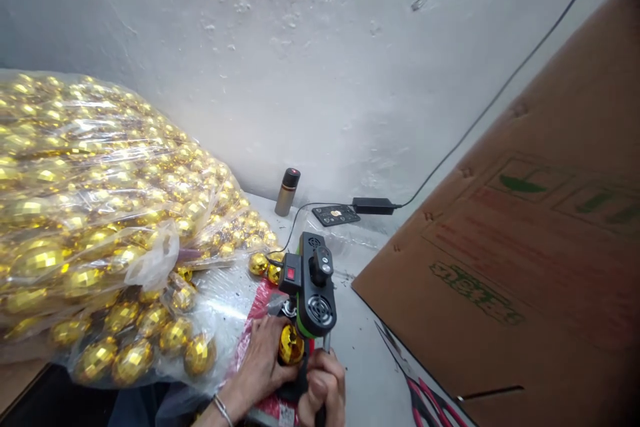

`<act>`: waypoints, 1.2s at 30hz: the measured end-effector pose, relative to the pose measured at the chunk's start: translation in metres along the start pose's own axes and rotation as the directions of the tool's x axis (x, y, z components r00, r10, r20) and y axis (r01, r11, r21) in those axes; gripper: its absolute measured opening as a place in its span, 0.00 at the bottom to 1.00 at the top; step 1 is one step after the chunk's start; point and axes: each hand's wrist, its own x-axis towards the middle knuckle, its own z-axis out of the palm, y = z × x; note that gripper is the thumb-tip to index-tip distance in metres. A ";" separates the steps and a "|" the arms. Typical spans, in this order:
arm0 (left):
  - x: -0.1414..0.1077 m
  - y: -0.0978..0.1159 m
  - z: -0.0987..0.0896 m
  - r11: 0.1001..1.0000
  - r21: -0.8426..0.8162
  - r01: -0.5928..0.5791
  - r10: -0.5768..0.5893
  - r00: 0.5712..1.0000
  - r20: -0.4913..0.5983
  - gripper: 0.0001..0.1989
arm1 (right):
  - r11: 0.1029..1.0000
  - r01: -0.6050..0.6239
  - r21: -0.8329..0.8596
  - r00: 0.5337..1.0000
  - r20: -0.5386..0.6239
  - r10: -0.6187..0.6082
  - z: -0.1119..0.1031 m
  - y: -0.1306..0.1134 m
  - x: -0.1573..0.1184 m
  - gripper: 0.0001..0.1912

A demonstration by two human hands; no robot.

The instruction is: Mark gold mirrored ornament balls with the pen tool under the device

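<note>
A small black bench machine (pixel 319 283), with round vent grilles, a green lower edge and a red switch, stands in the lower middle. Beneath its near end my left hand (pixel 265 359) curls around a shiny gold faceted ball (pixel 291 345), thumb at its near side. My right hand (pixel 325 383) is closed on the machine's lever (pixel 327 341), a metal rod with a dark grip partly hidden by the fingers. Whatever part of the machine meets the ball is hidden. Red plastic wrap (pixel 263 299) lies under the machine, and a few more gold balls (pixel 258 264) sit just behind it.
A large clear bag (pixel 165 247) full of gold balls fills the left, several balls near its mouth. Behind stand a bottle (pixel 287 192), a phone (pixel 336 215) and a power adapter (pixel 373 206) with its cord. Scissors (pixel 425 400) lie beside a big cardboard box (pixel 500 247) at right.
</note>
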 end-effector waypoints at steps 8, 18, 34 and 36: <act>-0.001 0.003 -0.005 1.000 0.003 -0.020 0.020 1.000 0.008 0.27 | 0.924 -0.382 -0.020 0.924 -0.012 0.382 -0.010 -0.063 0.071 0.19; -0.010 -0.039 -0.056 0.998 0.043 -0.045 0.040 0.993 0.113 0.35 | 0.960 -0.279 -0.003 0.953 0.121 0.277 -0.016 -0.056 0.078 0.19; 0.111 -0.029 -0.086 0.886 0.241 0.395 -0.399 0.916 -0.038 0.25 | 0.990 -0.136 0.032 0.988 0.078 0.133 -0.007 -0.059 0.077 0.16; 0.098 -0.027 -0.086 0.899 0.205 0.386 -0.388 0.921 -0.033 0.25 | 0.990 -0.134 0.030 0.988 0.076 0.132 -0.007 -0.061 0.077 0.16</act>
